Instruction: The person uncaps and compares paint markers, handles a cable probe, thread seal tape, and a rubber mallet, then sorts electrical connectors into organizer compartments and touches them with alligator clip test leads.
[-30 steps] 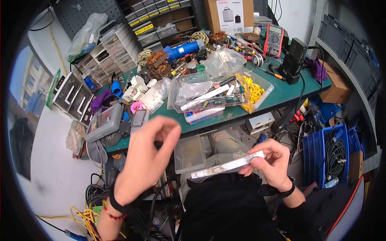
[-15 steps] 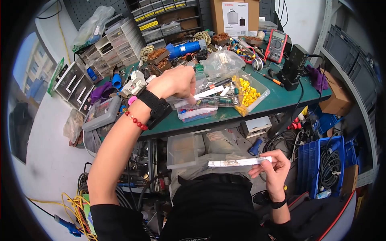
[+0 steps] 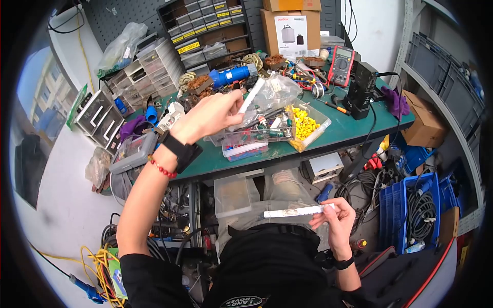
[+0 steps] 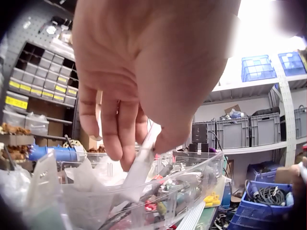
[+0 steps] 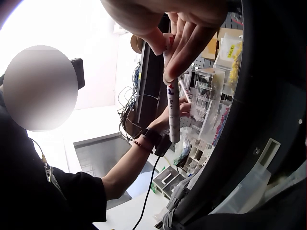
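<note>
Above the clear plastic box [image 4: 192, 178] on the bench, my left hand [image 3: 213, 114] pinches a white stick-like marker [image 3: 252, 96] between thumb and fingers, and it stands tilted. In the left wrist view that marker [image 4: 140, 173] slants down among the box's contents. Lower right, in front of the body, my right hand [image 3: 335, 222] grips the end of another white marker [image 3: 295, 211], held nearly level. The right wrist view shows printed letters on this marker [image 5: 173, 108]. Yellow pieces [image 3: 304, 123] lie in a compartment beside the mixed parts.
A small lidded box [image 3: 245, 150] sits at the bench's front edge. Behind are a blue cylinder [image 3: 229, 76], a red multimeter [image 3: 340, 65] and a black device [image 3: 361, 88]. A blue crate [image 3: 393, 218] with cables stands on the right, and a clear container [image 3: 232, 197] is below the bench.
My left hand went from above the lap into the bench box, then rose with a white marker pinched in it. My right hand keeps its marker and has shifted slightly left since half a second ago.
</note>
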A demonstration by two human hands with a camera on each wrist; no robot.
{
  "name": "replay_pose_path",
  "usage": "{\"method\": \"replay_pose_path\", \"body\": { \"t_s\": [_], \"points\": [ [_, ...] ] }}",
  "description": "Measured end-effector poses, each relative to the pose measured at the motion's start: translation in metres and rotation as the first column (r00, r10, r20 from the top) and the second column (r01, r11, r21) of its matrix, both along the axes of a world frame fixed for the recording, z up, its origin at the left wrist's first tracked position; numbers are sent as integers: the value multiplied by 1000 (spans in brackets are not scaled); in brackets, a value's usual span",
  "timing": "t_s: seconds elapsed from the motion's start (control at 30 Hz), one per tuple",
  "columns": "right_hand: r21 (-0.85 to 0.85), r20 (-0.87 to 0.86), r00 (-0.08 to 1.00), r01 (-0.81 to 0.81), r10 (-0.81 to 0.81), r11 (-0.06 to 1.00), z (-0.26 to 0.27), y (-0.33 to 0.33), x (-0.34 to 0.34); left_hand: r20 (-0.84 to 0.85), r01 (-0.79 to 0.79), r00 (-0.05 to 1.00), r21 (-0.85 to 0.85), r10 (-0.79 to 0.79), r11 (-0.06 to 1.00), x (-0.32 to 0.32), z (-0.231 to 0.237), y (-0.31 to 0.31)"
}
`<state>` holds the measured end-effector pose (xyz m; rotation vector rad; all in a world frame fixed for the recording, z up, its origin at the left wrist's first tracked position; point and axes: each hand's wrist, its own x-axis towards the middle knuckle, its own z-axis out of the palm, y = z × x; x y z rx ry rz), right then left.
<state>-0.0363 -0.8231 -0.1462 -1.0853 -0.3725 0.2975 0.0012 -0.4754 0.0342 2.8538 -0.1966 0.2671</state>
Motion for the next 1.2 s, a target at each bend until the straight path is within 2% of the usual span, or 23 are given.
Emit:
{"method": "replay_pose_path", "body": {
  "t_s": [0.03,0.07,0.13,0.2,0.23,0.33,0.43,0.47,0.53,0.57,0.6,0.67,0.7,0.83,1.0,1.1,1.17,1.2],
  "points": [
    [-4,3,1000,3,-3,1000,-2,2,-1,111,20,993,45,-25,999,-9,2,-6],
    [13,2,1000,-4,4,1000,-3,4,-2,114,19,993,38,-23,999,-19,5,-12],
    [20,-2,1000,-26,26,999,-5,11,-4,310,1,949,197,-63,980,-44,12,-27],
    [45,38,999,-30,28,999,-5,22,-6,254,-19,967,100,-7,995,-77,11,-41],
    [19,53,997,-49,48,999,-4,27,-7,299,77,950,61,-92,995,-93,7,-43],
    [53,45,993,-109,107,993,7,45,-16,239,106,970,-247,-45,963,-147,0,-55],
    [3,129,983,-131,129,991,18,66,-28,119,-3,990,-487,69,873,-195,-13,-63],
    [-2,135,982,-134,133,991,23,72,-33,79,-47,992,-508,101,860,-208,-21,-63],
    [26,157,969,-199,193,980,34,85,-40,-99,-187,980,-739,170,647,-227,-35,-66],
    [54,152,960,-244,234,968,37,90,-42,-125,-199,978,-810,169,552,-231,-47,-63],
    [80,156,950,-284,269,956,40,94,-43,-137,-200,978,-816,156,542,-234,-51,-58],
    [67,150,952,-281,268,957,46,105,-48,-293,-328,943,-893,155,308,-235,-58,-48],
    [77,159,948,-291,276,954,46,109,-48,-226,-290,954,-865,198,410,-231,-66,-42],
    [45,146,950,-284,275,958,39,125,-45,-206,-287,951,-869,232,402,-213,-88,-17],
    [-23,56,968,-243,243,970,29,147,-40,-250,-318,937,-901,244,296,-212,-115,-5],
    [-79,9,966,-256,257,964,23,149,-40,-303,-337,938,-912,169,235,-208,-130,-3],
    [-136,-24,963,-269,269,953,21,147,-40,-395,-406,907,-913,146,48,-207,-140,0],
    [-144,-34,962,-272,270,951,19,146,-39,-404,-413,904,-910,143,37,-207,-144,-1]
  ]
}}
